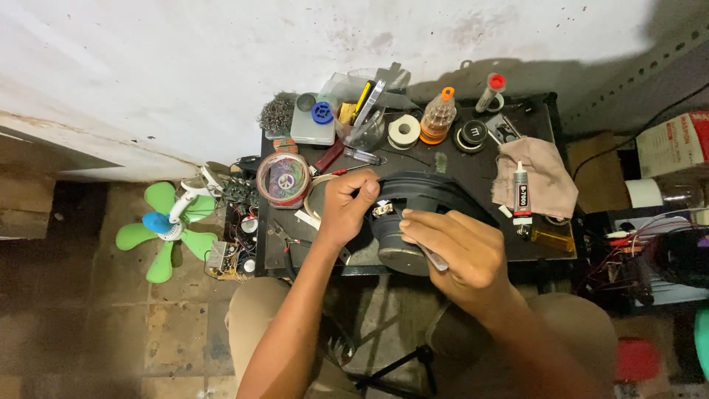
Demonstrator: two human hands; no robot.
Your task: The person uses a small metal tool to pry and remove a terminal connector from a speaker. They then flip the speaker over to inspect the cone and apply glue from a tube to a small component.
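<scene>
A black loudspeaker (432,193) lies on its side on the small dark table (487,159), its round magnet end toward me. My left hand (346,207) grips the speaker's rim at the left, fingers curled by the terminal tab. My right hand (458,247) rests on the magnet end and holds a thin silvery tool (434,258), whose tip points toward the terminals.
A roll of clear tape (283,179), a white tape roll (404,131), an orange-capped bottle (438,117), a glue tube (521,193) on a beige cloth (543,174) and a tool cup crowd the table. A green fan (166,225) and circuit boards (236,222) sit at the left.
</scene>
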